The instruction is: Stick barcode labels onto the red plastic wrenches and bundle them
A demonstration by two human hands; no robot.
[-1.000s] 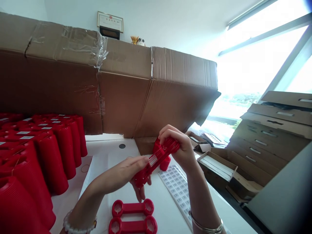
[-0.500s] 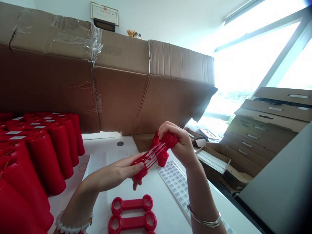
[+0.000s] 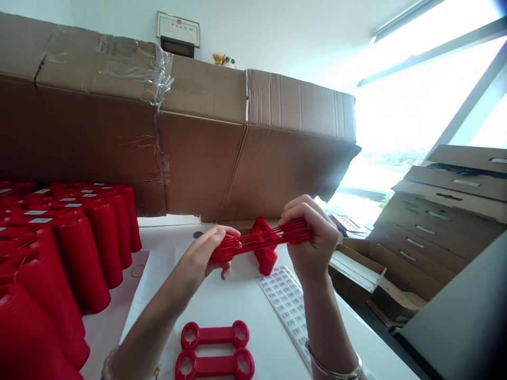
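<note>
A stack of thin red plastic bars with ringed ends [image 3: 257,241] stretches between my two hands above the white table. My left hand [image 3: 212,252] grips its left end, thumb on top and fingers partly hidden beneath. Around the right end, my right hand [image 3: 312,235] is closed in a wrapped grip. Just behind the held stack, more red ring-ended pieces [image 3: 266,261] stand on the table. Nearer to me, a red ring-ended bar [image 3: 215,334] lies flat beside a similar red bar [image 3: 215,364].
Rows of banded red stacks with white labels [image 3: 83,253] fill the left side. A long cardboard box [image 3: 202,163] leans across the back. A sheet of printed labels [image 3: 283,301] lies to the right, with brown cartons [image 3: 431,227] piled beyond the table [image 3: 225,301].
The held stack has turned from a steep slant to nearly level. My right hand has moved right, and my left hand has risen slightly. The camera view has shifted a little.
</note>
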